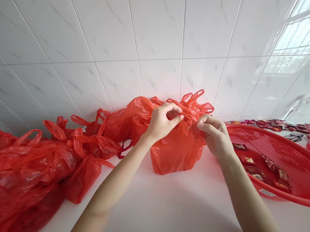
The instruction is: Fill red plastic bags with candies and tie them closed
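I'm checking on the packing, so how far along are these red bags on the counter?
Done: a pile of knotted red bags lies along the wall at left. In hand: the left hand and right hand pinch the handles of one filled red bag at its top. Left: small wrapped packets sit in the red basket at right.

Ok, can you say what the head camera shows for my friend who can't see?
Two hands, left and right, pinch the handles of a red bag on a white counter. More bags lie left, a red basket right.
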Demonstrator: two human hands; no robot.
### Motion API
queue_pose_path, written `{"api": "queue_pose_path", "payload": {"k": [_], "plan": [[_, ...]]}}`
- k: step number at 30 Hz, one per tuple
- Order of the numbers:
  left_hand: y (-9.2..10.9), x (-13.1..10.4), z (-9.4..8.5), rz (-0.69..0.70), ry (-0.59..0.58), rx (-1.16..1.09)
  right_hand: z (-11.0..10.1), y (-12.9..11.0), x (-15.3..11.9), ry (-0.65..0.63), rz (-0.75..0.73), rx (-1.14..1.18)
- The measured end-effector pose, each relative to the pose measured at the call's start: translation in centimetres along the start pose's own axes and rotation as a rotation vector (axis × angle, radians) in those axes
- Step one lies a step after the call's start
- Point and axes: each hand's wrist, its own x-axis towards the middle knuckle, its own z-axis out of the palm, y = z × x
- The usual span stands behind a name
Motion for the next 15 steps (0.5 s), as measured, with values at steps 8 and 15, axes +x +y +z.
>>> {"api": "queue_pose_path", "payload": {"k": [8,15], "plan": [[0.2,-0.1,0.3,0.101,0.014,0.039,0.2,-0.1,-0.5,-0.002,0.041,-0.218],[-1.1,-0.6,0.9,0.321,0.102,0.385,0.3,-0.4,-0.6,0.037,0.003,-0.255]]}}
